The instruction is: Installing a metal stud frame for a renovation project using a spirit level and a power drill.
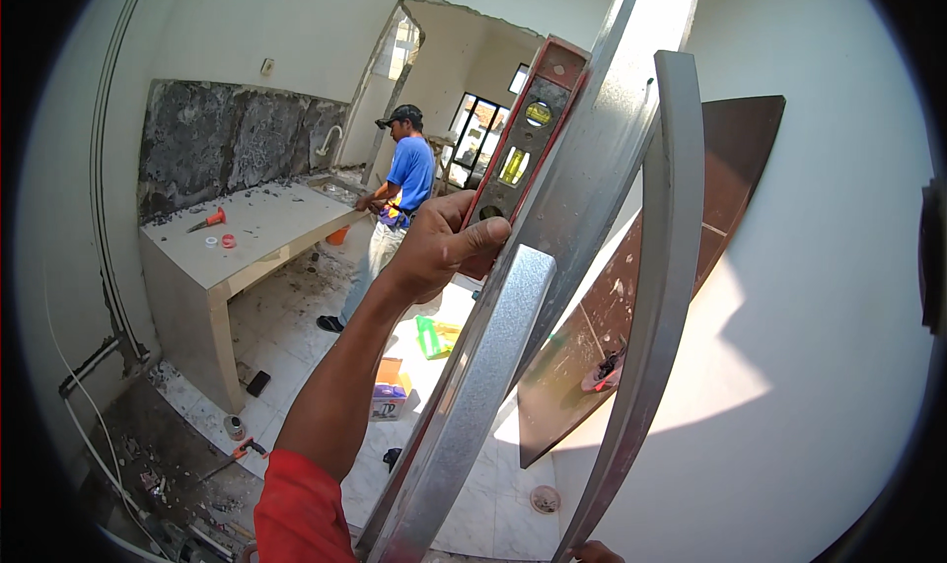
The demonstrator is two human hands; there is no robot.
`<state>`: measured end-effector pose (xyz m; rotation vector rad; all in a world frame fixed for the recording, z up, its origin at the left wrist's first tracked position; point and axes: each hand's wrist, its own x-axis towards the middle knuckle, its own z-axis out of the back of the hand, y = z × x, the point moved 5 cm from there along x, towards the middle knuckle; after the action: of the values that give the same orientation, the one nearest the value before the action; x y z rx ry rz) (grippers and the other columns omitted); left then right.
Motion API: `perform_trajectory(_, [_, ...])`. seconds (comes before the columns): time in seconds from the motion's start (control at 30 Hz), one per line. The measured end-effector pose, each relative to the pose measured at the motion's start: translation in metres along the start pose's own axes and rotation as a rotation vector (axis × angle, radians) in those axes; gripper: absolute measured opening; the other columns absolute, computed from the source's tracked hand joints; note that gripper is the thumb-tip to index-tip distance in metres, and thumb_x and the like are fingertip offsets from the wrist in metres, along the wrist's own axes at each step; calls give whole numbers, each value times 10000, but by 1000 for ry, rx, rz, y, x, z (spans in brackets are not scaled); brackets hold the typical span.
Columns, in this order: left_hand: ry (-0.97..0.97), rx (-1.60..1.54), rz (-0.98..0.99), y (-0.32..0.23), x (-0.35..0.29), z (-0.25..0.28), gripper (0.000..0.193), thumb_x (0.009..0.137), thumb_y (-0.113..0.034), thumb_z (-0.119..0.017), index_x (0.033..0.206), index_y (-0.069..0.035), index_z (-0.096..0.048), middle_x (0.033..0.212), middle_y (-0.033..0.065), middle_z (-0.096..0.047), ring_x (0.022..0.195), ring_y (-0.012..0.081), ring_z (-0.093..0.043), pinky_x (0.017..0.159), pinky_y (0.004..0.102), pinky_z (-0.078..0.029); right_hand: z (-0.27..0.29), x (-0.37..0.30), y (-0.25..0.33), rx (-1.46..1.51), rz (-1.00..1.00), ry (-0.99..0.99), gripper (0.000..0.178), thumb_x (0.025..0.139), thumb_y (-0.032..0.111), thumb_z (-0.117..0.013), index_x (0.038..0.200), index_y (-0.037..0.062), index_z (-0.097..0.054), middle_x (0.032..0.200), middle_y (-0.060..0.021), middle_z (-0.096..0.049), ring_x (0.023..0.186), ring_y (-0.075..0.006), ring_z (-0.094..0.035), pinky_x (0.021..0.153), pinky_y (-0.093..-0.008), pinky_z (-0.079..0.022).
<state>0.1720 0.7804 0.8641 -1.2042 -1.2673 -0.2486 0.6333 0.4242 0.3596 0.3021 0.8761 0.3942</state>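
Note:
My left hand [444, 245], its arm in a red sleeve, is closed round the lower part of a red-edged spirit level [525, 139]. Two vials show above my thumb. The level lies along a tilted, shiny metal stud [597, 159]. Below the hand, a shorter galvanized metal piece [483, 395] runs down to the lower edge. To the right, a long grey metal channel [673, 208] looks bent by the lens. Against its lower end, my right hand [597, 552] shows only curled fingers at the picture's edge; the rest is cut off.
A co-worker in a blue shirt [410, 174] stands at a counter [271, 223] with a sink. Brown panels [631, 297] lean on the right wall. On the tiled floor are a box [391, 390], a green-yellow packet [434, 336], a round drain [545, 499] and, at left, debris and tools.

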Motion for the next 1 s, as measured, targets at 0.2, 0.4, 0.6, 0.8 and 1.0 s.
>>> perform_trajectory(0.2, [19, 10, -28, -5, 2, -1, 415, 780, -319, -720, 999, 6, -582, 773, 27, -612, 627, 70, -574, 549, 221, -491, -3, -4, -1, 3, -12, 4, 484, 809, 362, -640, 1084, -23, -541, 1017, -148, -580, 883, -247, -593, 646, -385, -528])
perform_trajectory(0.4, [-18, 20, 9, -5, 2, -1, 480, 746, -348, -744, 1027, 6, -585, 805, 33, -617, 703, 82, -586, 637, 235, -499, -6, -9, -8, 0, -33, 14, 501, 809, 362, -651, 1079, -45, -542, 1027, -151, -584, 900, -253, -601, 661, -375, -534])
perform_trajectory(0.6, [-7, 76, 56, -5, 1, 3, 545, 744, -314, -734, 1114, 25, -521, 888, 87, -612, 799, 140, -615, 716, 284, -504, -11, -13, -11, -9, -45, 36, 519, 809, 363, -662, 1074, -67, -543, 1036, -154, -587, 918, -259, -608, 677, -365, -540])
perform_trajectory(0.8, [-21, 78, 43, -1, 0, 3, 524, 755, -304, -728, 1111, 21, -522, 929, 101, -625, 823, 141, -620, 757, 284, -489, -11, -27, -8, -49, -19, 47, 550, 811, 397, -654, 1106, -50, -530, 1051, -142, -595, 929, -249, -610, 710, -356, -531])
perform_trajectory(1.0, [-10, 56, 84, -3, -11, 1, 442, 788, -300, -699, 1046, 26, -546, 874, 96, -634, 791, 140, -631, 722, 298, -516, -39, -110, 45, -177, -53, -83, 561, 799, 425, -660, 1099, -35, -544, 1063, -136, -600, 934, -234, -612, 729, -352, -519])
